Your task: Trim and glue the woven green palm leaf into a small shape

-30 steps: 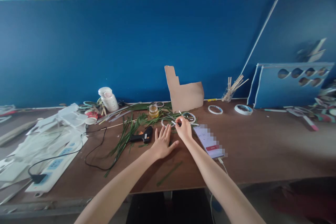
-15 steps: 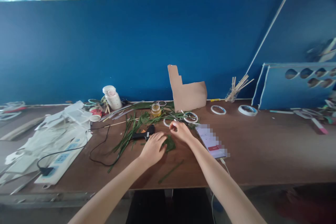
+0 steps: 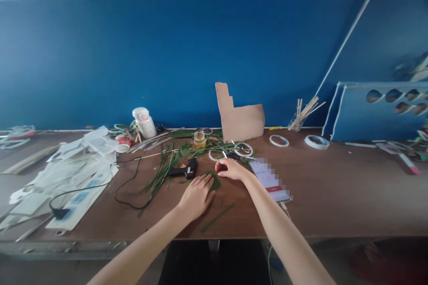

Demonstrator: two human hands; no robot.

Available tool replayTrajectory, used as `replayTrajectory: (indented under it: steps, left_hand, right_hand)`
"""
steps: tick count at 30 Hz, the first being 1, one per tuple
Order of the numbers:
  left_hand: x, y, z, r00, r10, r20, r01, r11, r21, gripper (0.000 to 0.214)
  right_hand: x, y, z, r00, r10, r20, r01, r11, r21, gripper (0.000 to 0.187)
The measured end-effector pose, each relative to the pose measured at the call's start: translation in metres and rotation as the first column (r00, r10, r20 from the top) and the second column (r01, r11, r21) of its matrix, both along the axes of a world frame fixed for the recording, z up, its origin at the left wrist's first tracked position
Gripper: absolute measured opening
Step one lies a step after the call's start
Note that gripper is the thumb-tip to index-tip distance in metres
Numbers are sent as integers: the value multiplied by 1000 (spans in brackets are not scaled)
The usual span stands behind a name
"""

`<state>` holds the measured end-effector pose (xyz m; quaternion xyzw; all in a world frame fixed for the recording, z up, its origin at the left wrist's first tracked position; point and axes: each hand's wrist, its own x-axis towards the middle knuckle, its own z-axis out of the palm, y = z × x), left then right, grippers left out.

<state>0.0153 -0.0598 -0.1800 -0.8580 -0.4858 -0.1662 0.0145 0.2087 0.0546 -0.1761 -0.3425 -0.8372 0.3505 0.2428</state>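
**A:** What's the left hand doing?

**B:** It lies palm down just below the centre of the frame, fingers spread a little, their tips on a dark green leaf piece.

**A:** Gripping it?

**B:** No, not clenched. It's only pressing from above, and the leaf lies flat on the desk.

**A:** And the right hand?

**B:** Just above that leaf, with the fingers curled inward and the thumb near them. Whether they pinch something small, I can't tell from here.

**A:** What's closest to it?

**B:** Black-handled scissors and a white ring sit just beyond it, with a phone to its right, the screen blurred.

**A:** And left of the hands?

**B:** A black hot glue gun sits just beside the leaf, next to a spray of long grass blades. A black cable curves past them, and a white power strip lies further left.

**A:** Anything at the back?

**B:** A glass jar of amber liquid and a cardboard cutout leaning against the blue wall.
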Motion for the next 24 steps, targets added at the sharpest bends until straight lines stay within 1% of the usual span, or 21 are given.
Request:
replayTrajectory:
  steps: [5,8,12,15,18,21,24]
  left_hand:
    - [0,-2,1,1000,-12,-13,12,1000,-1,41]
    - [-2,-3,0,999,-42,-7,42,999,-9,37]
    - [-7,-5,4,995,-98,2,98,995,-36,35]
    - [-12,-9,9,986,-166,25,167,985,-50,32]
    - [-11,-12,10,983,-174,63,176,984,-31,32]
    - [-3,-8,7,987,-142,69,144,989,-30,40]
    - [9,2,4,989,-138,43,141,987,-78,52]
  right_hand:
    - [-4,0,-5,995,-95,-12,95,995,36,10]
    - [-7,1,-8,984,-176,-14,176,981,82,9]
    - [-10,4,-14,969,-244,-23,245,959,142,10]
    - [-11,6,-18,948,-316,-42,317,921,228,13]
    - [-12,8,-20,925,-372,-82,378,872,311,17]
    - [-12,8,-19,921,-374,-109,388,853,349,18]
    - [-12,8,-18,911,-382,-155,412,839,355,16]
